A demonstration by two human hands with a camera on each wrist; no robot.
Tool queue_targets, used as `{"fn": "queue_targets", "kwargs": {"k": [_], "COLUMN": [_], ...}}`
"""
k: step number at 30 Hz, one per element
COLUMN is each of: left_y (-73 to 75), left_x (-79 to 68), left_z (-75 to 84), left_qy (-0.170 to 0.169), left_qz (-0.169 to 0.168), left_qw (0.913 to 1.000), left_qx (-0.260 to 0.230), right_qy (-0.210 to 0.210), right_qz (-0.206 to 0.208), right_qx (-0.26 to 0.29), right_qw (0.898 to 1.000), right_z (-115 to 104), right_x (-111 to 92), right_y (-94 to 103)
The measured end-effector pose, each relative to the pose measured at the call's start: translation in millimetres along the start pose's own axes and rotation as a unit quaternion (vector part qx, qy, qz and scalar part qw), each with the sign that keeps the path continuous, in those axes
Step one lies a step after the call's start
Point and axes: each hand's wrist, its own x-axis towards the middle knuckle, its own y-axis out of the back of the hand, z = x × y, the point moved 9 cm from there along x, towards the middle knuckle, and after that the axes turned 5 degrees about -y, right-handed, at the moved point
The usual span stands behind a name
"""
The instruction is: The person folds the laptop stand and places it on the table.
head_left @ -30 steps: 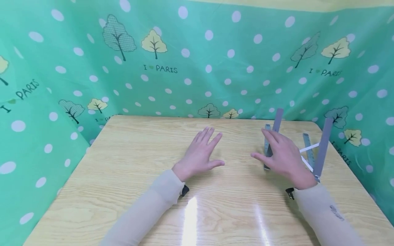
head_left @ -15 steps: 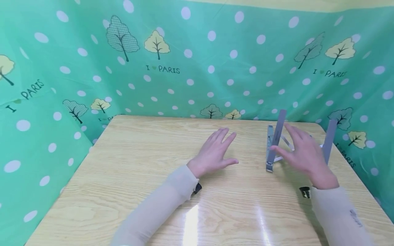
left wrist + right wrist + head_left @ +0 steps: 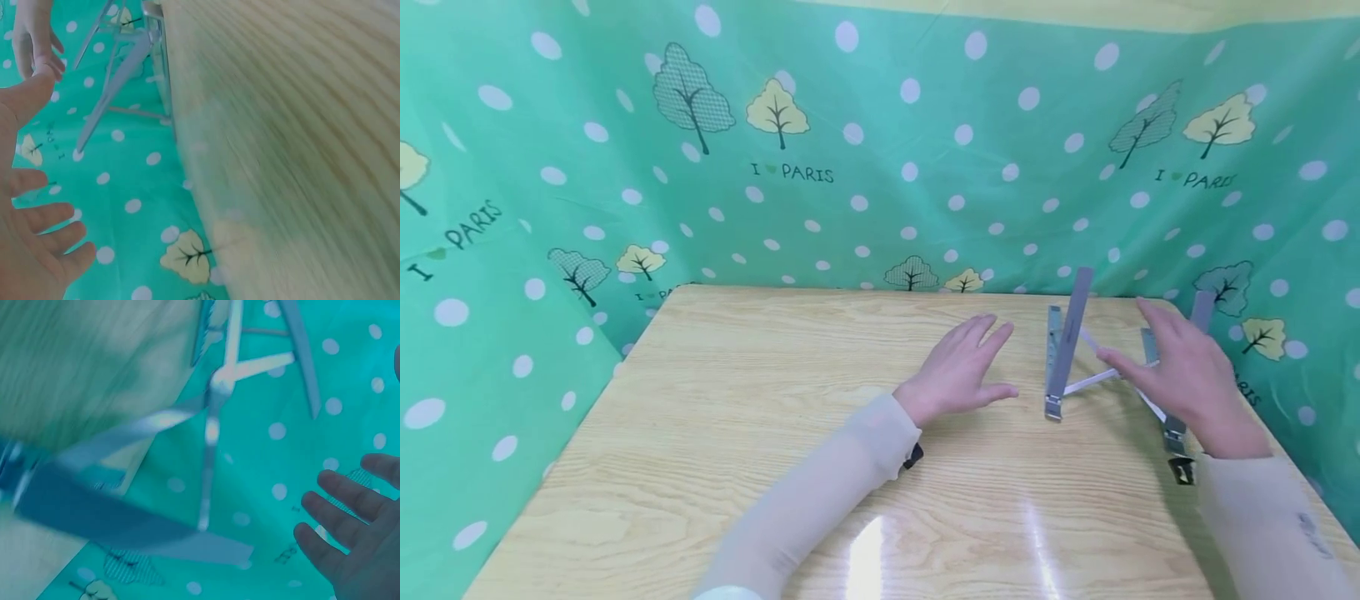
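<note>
A grey folding laptop stand [image 3: 1070, 333] stands unfolded at the right of the table, its two arms raised and joined by thin crossed bars. My right hand [image 3: 1187, 367] hovers over its right side, fingers spread and holding nothing; it hides part of the right arm. In the right wrist view the stand [image 3: 125, 519] lies beside the fingers with a gap between. To the left of the stand, my left hand [image 3: 958, 367] is held above the table, fingers extended and thumb apart. The left wrist view has the stand [image 3: 119, 75] beyond the left hand [image 3: 37, 244].
The wood-grain table [image 3: 700, 433] stretches to the left and front. A green dotted cloth [image 3: 820, 225] with tree prints hangs behind it and along both sides. Dark wrist straps [image 3: 1182, 471] show at the cuffs.
Both hands have moved to the right. The right hand has passed from the stand's left arm to its right side, uncovering the left arm. The stand stays in place.
</note>
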Motion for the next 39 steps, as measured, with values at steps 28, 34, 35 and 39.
{"fn": "queue_targets", "kwargs": {"k": [28,34,35,39], "left_y": [-44.7,-52.1,-53.1,-56.8], "left_x": [57.1,67.4,68.9,74.8], "left_z": [15.9,13.8,14.1,16.3], "left_qy": [0.03,0.047,0.049,0.056], "left_qz": [-0.046,-0.051,-0.051,-0.054], "left_qw": [0.997,0.995,0.9943,0.9915], "left_qx": [-0.055,-0.072,-0.08,-0.105], "right_qy": [-0.086,-0.098,-0.1,-0.098], "right_qz": [-0.04,-0.052,-0.054,-0.057], "right_qx": [0.005,0.01,0.011,0.018], "right_qw": [0.995,0.994,0.993,0.993], "right_z": [91,102,103,107], "right_x": [-13,-14,-14,-15], "right_y": [-7.1,-12.1,-12.8,-14.1]}}
